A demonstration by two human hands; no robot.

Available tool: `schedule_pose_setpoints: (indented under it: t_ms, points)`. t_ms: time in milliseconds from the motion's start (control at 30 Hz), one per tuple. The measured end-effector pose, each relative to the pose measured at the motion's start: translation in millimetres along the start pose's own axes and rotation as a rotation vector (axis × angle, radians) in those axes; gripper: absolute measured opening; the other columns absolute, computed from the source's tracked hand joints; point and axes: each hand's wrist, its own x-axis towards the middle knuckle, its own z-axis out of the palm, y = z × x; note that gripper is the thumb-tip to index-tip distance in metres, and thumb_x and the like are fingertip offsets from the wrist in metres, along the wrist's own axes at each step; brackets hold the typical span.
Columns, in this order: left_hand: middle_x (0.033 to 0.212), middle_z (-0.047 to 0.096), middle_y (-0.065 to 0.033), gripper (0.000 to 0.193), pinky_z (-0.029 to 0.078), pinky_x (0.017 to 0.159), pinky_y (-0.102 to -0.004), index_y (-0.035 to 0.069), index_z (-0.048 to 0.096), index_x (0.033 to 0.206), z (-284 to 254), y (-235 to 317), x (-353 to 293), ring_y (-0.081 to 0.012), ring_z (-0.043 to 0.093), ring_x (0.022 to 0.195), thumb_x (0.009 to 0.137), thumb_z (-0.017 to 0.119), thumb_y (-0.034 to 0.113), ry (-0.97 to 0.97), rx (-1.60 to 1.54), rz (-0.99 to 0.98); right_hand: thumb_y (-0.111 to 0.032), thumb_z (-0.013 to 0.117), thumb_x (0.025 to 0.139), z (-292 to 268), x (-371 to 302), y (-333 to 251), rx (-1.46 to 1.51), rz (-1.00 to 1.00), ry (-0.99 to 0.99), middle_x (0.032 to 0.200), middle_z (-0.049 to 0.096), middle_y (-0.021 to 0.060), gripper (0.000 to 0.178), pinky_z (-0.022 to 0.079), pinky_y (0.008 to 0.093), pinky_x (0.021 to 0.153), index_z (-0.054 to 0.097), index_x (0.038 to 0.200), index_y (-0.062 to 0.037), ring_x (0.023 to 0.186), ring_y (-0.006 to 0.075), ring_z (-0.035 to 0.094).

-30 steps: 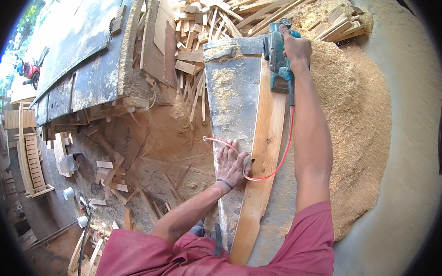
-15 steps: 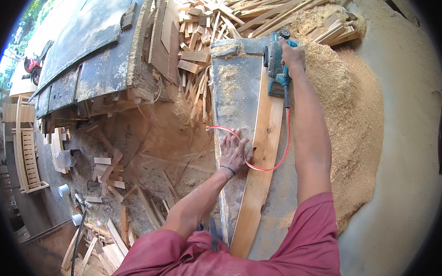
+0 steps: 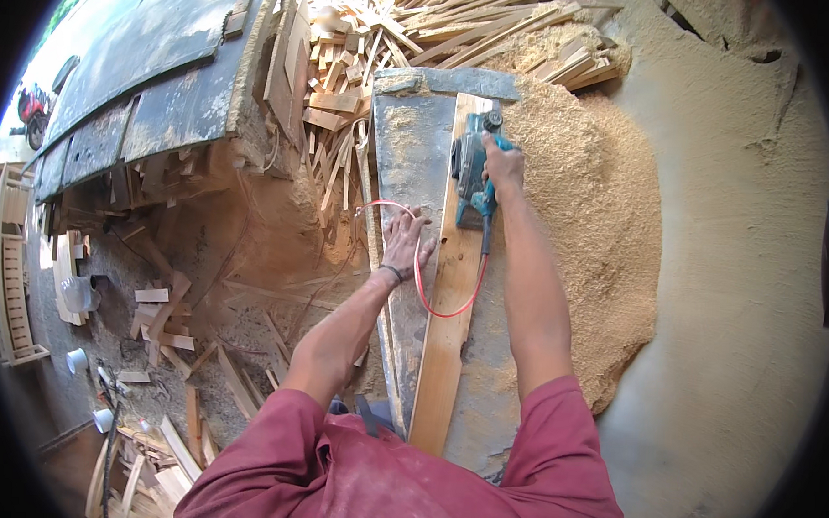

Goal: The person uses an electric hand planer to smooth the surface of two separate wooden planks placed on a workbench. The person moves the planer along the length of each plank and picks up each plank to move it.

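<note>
My right hand (image 3: 504, 163) grips a teal electric hand planer (image 3: 474, 170) by its handle. The planer rests on a long pale wooden board (image 3: 443, 370), whose far end shows beyond the tool. The board lies lengthwise on a narrow grey bench (image 3: 416, 159) strewn with sawdust. A red cord (image 3: 458, 313) loops from the planer's rear across the board toward my left hand (image 3: 404, 242). That hand lies beside the board's left edge with fingers stretched out, and the cord passes against them. Whether the fingers press on the board cannot be made out.
A large heap of wood shavings (image 3: 607, 229) rises right of the bench. Loose offcuts (image 3: 338, 101) and long strips pile up beyond it. A dark-topped worktable (image 3: 146, 94) stands at the left. More scrap wood (image 3: 166, 314) and a slatted wooden frame (image 3: 10, 281) lie at left.
The planer and my right hand have come back toward me along the board, uncovering its far end. My left hand stays beside the board. The view has shifted a little.
</note>
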Motion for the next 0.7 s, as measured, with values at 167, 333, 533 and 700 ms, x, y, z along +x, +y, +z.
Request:
schedule_pose_setpoints:
  t_ms: [167,333,533,700]
  points:
    - [0.137,0.048,-0.0249,0.042,0.032,0.112,-0.0509,0.006,0.051,0.126,-17,-18,-26,-0.0435,0.04,0.135,0.091,0.063,0.026,0.129,-0.214,-0.031,-0.044,0.073,0.085,-17,-53,42,0.004,0.059,0.019,0.063,0.064,0.012,0.049,0.048,0.0365,0.046,0.066,0.07,0.0018,0.047,0.0222,0.061]
    - [0.119,0.056,-0.0244,0.038,0.042,0.101,-0.0489,0.004,0.053,0.119,-26,-33,-147,-0.0425,0.052,0.116,0.087,0.066,0.02,0.177,-0.221,-0.1,-0.044,0.074,0.085,-35,-128,81,-0.001,0.113,0.029,0.063,0.064,0.0131,0.052,0.049,0.0371,0.047,0.065,0.069,0.0045,0.048,0.0231,0.062]
    - [0.111,0.06,-0.0257,0.031,0.046,0.094,-0.0468,0.003,0.056,0.113,-66,-56,-295,-0.042,0.057,0.109,0.094,0.059,0.028,-0.152,-0.163,-0.341,-0.043,0.074,0.086,-48,-219,118,0.015,0.102,0.019,0.059,0.061,0.0101,0.048,0.047,0.0355,0.046,0.064,0.067,-0.0003,0.047,0.0203,0.06]
    - [0.105,0.067,-0.0246,0.034,0.049,0.087,-0.0483,0.005,0.057,0.113,-96,-95,-364,-0.042,0.064,0.104,0.096,0.057,0.035,-0.397,-0.026,-0.634,-0.04,0.072,0.09,-56,-313,173,0.086,0.102,0.042,0.055,0.055,0.0022,0.043,0.043,0.031,0.041,0.06,0.065,-0.0074,0.043,0.0133,0.054]
